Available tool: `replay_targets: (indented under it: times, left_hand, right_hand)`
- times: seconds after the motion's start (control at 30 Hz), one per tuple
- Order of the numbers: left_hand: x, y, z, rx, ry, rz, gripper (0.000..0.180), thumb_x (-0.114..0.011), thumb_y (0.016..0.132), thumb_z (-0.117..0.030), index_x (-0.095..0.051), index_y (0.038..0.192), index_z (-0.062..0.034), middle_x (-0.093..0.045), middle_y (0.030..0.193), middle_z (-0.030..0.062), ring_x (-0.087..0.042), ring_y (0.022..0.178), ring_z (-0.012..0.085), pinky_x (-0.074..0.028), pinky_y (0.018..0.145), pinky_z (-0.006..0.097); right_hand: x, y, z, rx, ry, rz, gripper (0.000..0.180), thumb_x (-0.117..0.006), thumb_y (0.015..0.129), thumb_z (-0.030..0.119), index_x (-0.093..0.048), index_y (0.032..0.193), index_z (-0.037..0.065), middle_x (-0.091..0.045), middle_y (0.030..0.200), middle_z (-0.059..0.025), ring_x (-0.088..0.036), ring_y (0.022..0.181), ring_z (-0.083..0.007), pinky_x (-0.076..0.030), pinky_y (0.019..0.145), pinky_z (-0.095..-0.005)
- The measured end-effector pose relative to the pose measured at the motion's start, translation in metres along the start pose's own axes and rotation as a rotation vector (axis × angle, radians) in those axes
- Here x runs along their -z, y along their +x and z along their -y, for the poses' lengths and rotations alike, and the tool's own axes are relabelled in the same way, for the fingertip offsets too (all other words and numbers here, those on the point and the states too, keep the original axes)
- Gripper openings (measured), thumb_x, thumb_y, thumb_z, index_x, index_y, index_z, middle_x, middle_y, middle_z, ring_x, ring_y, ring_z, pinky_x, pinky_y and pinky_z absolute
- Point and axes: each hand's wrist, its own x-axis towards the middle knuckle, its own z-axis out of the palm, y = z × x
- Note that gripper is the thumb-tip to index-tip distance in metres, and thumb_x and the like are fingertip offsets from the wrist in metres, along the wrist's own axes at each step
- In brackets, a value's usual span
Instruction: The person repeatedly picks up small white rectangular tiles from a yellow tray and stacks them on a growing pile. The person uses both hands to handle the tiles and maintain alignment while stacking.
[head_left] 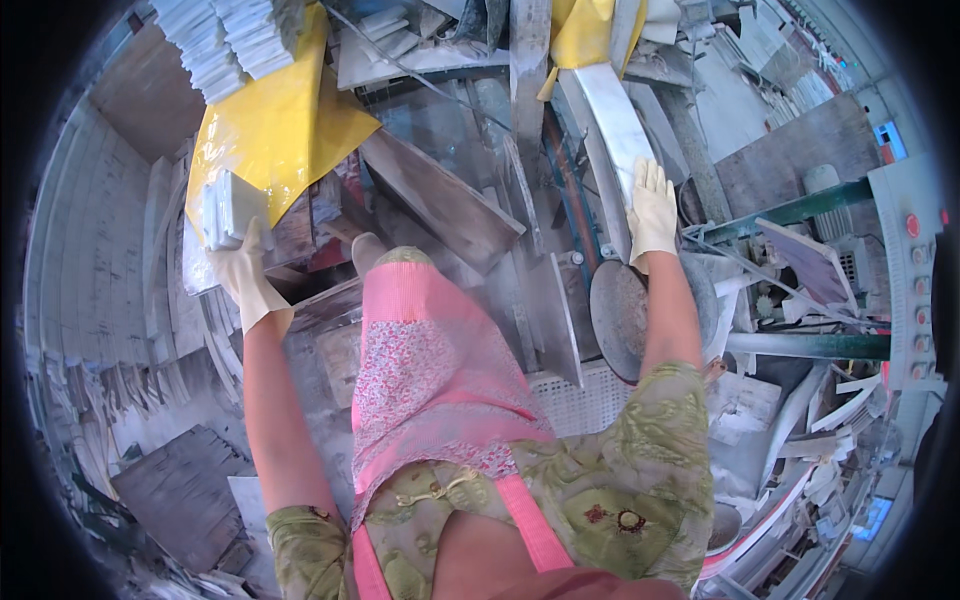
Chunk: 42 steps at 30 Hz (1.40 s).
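My left hand (243, 268), in a pale rubber glove, grips a small stack of white tile pieces (228, 208) at the left, just below a yellow sheet (280, 125). My right hand (652, 212), also gloved, lies flat with fingers together on a long white stone strip (612, 120) that runs along the cutting machine's bed. A round grey saw blade (618, 318) sits just below that hand. My pink apron (430, 370) hangs between both arms.
More stacked white tiles (230, 40) rest on top of the yellow sheet. Grey slabs (440, 200) lean in the middle. A green metal frame (800, 345) and a control panel with red buttons (915, 270) stand at the right. Offcuts litter the floor (180, 490).
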Motion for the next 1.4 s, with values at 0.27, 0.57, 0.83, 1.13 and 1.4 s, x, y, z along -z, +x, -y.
replay_targets:
  times: [0.27, 0.57, 0.83, 1.13, 1.4]
  left_hand:
    - [-0.003, 0.002, 0.005, 0.028, -0.014, -0.023, 0.077, -0.077, 0.082, -0.015, -0.035, 0.145, -0.0055, -0.051, 0.138, 0.0128, -0.050, 0.123, 0.0246, -0.039, 0.105, 0.038]
    - [0.011, 0.062, 0.056, -0.137, 0.211, -0.132, 0.081, -0.087, 0.070, -0.025, -0.047, 0.134, 0.0039, -0.065, 0.120, 0.0176, -0.063, 0.106, 0.0245, -0.050, 0.090, 0.038]
    - [0.014, 0.065, 0.061, -0.126, 0.454, -0.262, 0.081, -0.088, 0.066, -0.036, -0.051, 0.127, 0.0014, -0.069, 0.109, 0.0169, -0.068, 0.097, 0.0267, -0.054, 0.085, 0.034]
    - [0.016, 0.053, 0.044, -0.153, 0.476, -0.246, 0.075, -0.085, 0.066, -0.039, -0.057, 0.122, 0.0009, -0.071, 0.101, 0.0179, -0.069, 0.094, 0.0314, -0.055, 0.085, 0.037]
    - [0.020, 0.057, 0.045, -0.206, 0.444, -0.183, 0.089, -0.088, 0.062, -0.035, -0.051, 0.134, 0.0028, -0.070, 0.110, 0.0191, -0.067, 0.103, 0.0310, -0.052, 0.093, 0.035]
  right_hand:
    - [0.015, 0.016, -0.017, 0.183, 0.054, -0.259, 0.058, -0.062, 0.090, 0.023, -0.045, 0.141, 0.001, -0.054, 0.140, -0.0147, -0.049, 0.132, -0.0279, -0.036, 0.112, -0.0433]
    - [0.002, 0.064, 0.003, 0.133, -0.034, -0.025, 0.057, -0.051, 0.095, 0.018, -0.038, 0.149, 0.009, -0.040, 0.155, -0.0079, -0.035, 0.143, -0.0202, -0.028, 0.117, -0.0436]
    - [0.003, 0.075, 0.007, 0.163, 0.280, -0.092, 0.048, -0.043, 0.098, 0.010, -0.044, 0.145, 0.005, -0.045, 0.150, -0.0142, -0.042, 0.138, -0.0281, -0.033, 0.114, -0.0373]
    - [0.085, 0.140, 0.062, -0.653, 1.244, -0.212, 0.045, -0.063, 0.093, 0.038, -0.065, 0.109, -0.004, -0.069, 0.096, -0.0109, -0.066, 0.084, -0.0270, -0.054, 0.075, -0.0405]
    - [0.198, 0.114, 0.347, 0.001, 2.028, 0.246, 0.036, -0.060, 0.097, 0.033, -0.064, 0.112, 0.001, -0.069, 0.103, -0.0100, -0.066, 0.090, -0.0195, -0.049, 0.081, -0.0343]
